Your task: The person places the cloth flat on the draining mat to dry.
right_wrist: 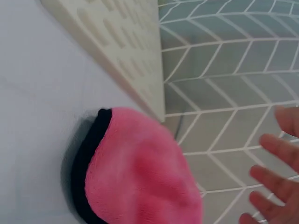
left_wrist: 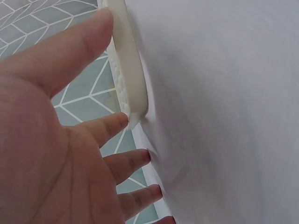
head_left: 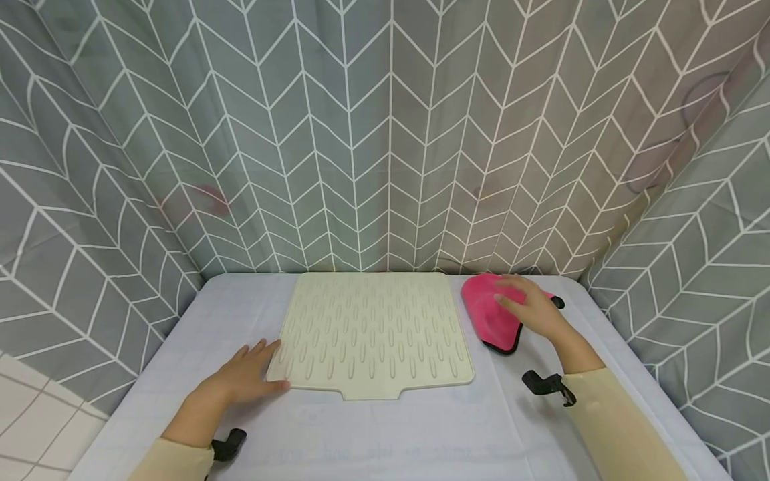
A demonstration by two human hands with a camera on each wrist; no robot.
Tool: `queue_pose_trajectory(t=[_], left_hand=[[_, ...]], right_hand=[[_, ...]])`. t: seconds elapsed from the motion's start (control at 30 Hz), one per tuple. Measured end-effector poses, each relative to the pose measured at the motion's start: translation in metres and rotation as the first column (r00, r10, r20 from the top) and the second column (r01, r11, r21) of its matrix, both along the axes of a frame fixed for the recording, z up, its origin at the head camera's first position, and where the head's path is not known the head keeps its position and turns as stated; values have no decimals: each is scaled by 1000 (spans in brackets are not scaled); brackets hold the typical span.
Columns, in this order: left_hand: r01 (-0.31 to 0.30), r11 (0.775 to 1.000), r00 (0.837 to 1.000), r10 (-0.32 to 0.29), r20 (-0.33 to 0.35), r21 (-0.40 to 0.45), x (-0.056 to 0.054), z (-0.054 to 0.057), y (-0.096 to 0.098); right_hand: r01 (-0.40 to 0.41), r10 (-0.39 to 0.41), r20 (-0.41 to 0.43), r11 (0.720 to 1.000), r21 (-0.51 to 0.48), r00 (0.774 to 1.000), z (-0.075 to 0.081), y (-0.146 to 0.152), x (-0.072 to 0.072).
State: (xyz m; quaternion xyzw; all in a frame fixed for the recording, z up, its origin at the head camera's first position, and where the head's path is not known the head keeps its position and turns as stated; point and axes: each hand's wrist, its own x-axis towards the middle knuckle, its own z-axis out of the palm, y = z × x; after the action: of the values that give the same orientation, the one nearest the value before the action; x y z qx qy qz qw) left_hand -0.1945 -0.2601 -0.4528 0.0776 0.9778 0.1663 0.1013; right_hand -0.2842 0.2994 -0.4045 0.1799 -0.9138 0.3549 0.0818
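A cream board [head_left: 373, 327] with rows of raised ridges lies flat, a short tab on its near edge. At its near left corner is my left hand [head_left: 237, 377], fingers spread. In the left wrist view, its thumb and index fingertip touch the side of the board [left_wrist: 133, 74], and nothing is gripped. Right of the board lies a folded pink plush cloth [head_left: 488, 321] with black edging. My right hand [head_left: 535, 310] hovers over it with loosely spread fingers. The right wrist view shows a gap between those fingers [right_wrist: 275, 151] and the pink cloth [right_wrist: 145, 172].
A white cloth [head_left: 421, 434] covers the table. Grey curtains [head_left: 373, 133] with white chevron lines hang behind it and on both sides. Black wrist mounts [head_left: 544, 384] sit on both forearms. White floor tiles [head_left: 36, 421] show at the lower left.
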Motion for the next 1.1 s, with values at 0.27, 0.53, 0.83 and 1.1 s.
queue_pose_trajectory(t=[0.27,0.53,0.83,1.1], left_hand=[[-9,1000,1000,9,7,18,-1,-2,1],[-22,1000,1000,22,0,21,-1,-3,2],[-34,999,999,34,5,3,0,-3,1],[-30,999,1000,30,3,13,-1,-1,2]], right_hand=[[79,-77,29,994,-73,997,-12,5,-41],[42,-35,67,993,-107,997,-23,21,-73],[16,-14,213,1000,-9,977,-36,22,-85],[62,-71,231,997,46,970,-43,25,-82]])
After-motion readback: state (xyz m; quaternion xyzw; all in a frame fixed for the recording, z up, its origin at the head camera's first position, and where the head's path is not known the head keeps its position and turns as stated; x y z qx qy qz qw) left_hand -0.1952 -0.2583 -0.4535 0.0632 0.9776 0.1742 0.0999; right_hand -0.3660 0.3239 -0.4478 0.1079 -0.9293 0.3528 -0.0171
